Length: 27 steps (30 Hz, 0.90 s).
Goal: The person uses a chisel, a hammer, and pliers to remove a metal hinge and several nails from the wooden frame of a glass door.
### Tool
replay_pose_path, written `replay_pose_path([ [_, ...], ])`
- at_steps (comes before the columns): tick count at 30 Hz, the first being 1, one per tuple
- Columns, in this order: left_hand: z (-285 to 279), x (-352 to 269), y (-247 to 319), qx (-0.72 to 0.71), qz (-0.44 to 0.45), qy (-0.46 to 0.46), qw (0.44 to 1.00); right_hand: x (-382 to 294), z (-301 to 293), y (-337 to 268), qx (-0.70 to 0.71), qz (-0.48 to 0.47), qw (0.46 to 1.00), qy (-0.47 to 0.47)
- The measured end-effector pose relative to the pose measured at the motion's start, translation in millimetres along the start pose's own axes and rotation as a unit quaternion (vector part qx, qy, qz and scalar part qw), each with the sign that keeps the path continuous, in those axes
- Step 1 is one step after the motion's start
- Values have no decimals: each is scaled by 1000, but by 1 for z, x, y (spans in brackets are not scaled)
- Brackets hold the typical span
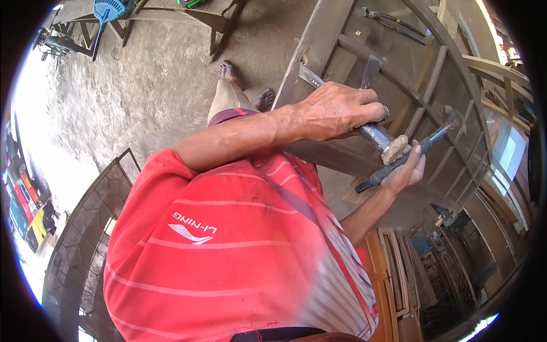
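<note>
My left hand is closed around what look like two chisels. One flat metal blade bearing writing points up and left; a second blade shows beyond the knuckles. From under the fingers comes a metal-sleeved handle with a frayed, mushroomed end. My right hand grips a hammer by its dark sleeve, close below that end. The hammer's metal head is blurred and lies over a dark wooden frame with a curved edge and crossing bars.
A pair of pincers lies on the frame. Wooden benches stand beyond my sandalled feet, with a blue fan-shaped tool at one. A mesh-filled frame leans at left. Orange-brown wooden panels and more frames stand at lower right.
</note>
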<state>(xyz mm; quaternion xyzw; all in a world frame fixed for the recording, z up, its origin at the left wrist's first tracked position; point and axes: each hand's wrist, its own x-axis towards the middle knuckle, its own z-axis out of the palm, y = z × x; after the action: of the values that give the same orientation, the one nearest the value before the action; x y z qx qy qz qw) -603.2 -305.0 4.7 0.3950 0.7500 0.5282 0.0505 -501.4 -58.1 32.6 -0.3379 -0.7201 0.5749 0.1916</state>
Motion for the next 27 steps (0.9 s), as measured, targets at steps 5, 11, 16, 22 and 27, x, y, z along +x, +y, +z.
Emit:
replay_pose_path([
  [5,-2,3,15,10,42,53,998,-4,9,6,-28,-30,999,-6],
  [11,-1,1,12,14,90,46,995,-11,9,13,-30,0,999,-30],
  [16,10,-4,4,5,72,81,994,-12,2,24,-65,-31,996,-46],
  [22,16,-2,8,-16,105,136,985,-18,2,14,-96,-1,994,-54],
  [27,11,0,0,37,109,84,990,-24,6,15,-72,-37,993,-81],
])
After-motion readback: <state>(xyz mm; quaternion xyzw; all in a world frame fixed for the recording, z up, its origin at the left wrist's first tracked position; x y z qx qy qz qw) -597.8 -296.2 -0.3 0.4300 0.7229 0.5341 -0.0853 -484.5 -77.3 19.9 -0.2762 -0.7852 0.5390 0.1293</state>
